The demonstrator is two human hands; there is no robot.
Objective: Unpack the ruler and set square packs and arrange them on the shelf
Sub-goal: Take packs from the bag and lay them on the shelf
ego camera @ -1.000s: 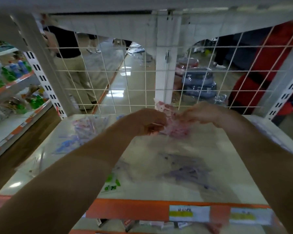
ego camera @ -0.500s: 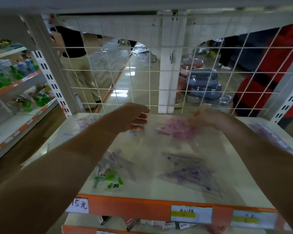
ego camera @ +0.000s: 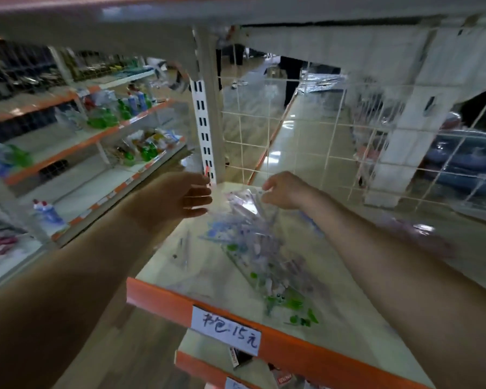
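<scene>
A person reaches both bare arms onto a pale store shelf (ego camera: 348, 318) with an orange front edge. On it lie clear plastic packs of rulers and set squares, overlapping in a loose heap.

The right hand (ego camera: 285, 190) is at the far end of the heap, toward the back left corner of the shelf. Its fingers (ego camera: 267, 186) are curled and pressed together on the far edge of the topmost pack (ego camera: 246, 203) (the view is blurred, but it reads as a pinch on the clear wrapper). The left hand (ego camera: 180, 196) hovers just left of that same pack, fingers (ego camera: 198, 202) straight, slightly spread and pointing right, holding nothing; whether they touch the wrapper cannot be told.

The heap's long axis runs from the far left, under the hands, toward the near right. A pack with green printing (ego camera: 288, 301) lies at the near end, close to the orange edge and a handwritten price label (ego camera: 229, 329). So the rest of the packs lie nearer the person than either hand, and the right hand is closer to them.

A white wire grid (ego camera: 306, 136) backs the shelf.
</scene>
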